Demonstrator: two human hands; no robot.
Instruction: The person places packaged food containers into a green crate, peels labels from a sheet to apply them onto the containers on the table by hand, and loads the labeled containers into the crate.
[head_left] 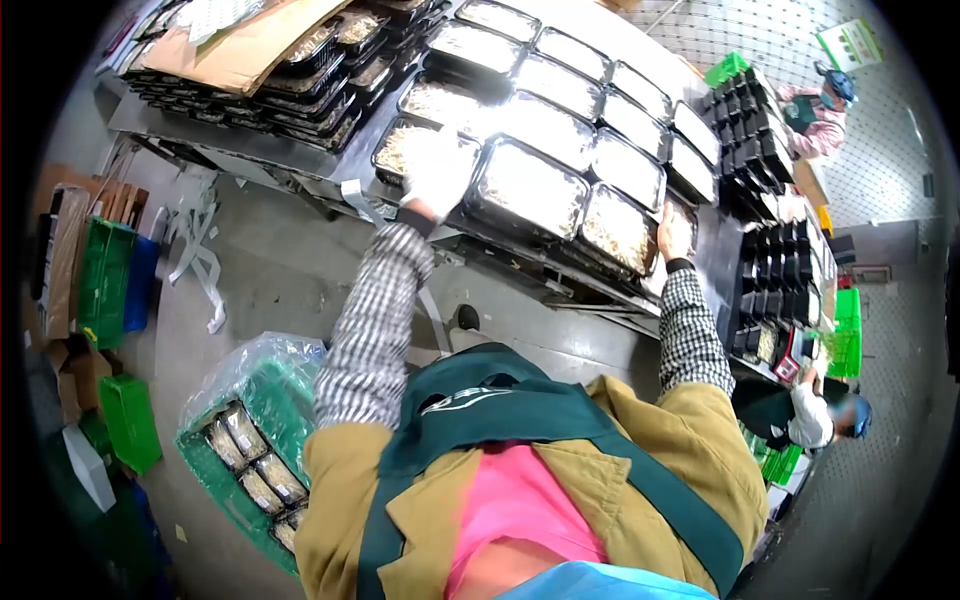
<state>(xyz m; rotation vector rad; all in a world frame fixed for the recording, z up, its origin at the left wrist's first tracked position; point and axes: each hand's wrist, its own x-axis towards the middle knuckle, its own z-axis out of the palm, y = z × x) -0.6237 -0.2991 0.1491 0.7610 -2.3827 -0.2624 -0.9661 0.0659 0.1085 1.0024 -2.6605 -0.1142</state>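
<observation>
My left hand (438,178), washed out to white by glare, is at the front edge of the table, beside a black food tray (392,150) with pale, shredded-looking contents. Its fingers are lost in the brightness. My right hand (676,236) lies with fingers stretched along the right side of a clear-topped black tray (618,228) at the front right corner. Between my hands sits another filled black tray (530,188) with a shiny cover. Behind it, more covered trays (560,85) stand in close rows, several bright with glare.
Stacked filled trays (310,105) with cardboard (235,50) on top stand at left. A green plastic-lined crate (215,470) on the floor holds several packs. Black tray stacks (770,270) stand at right, near a person (805,415); another person (815,115) is farther back.
</observation>
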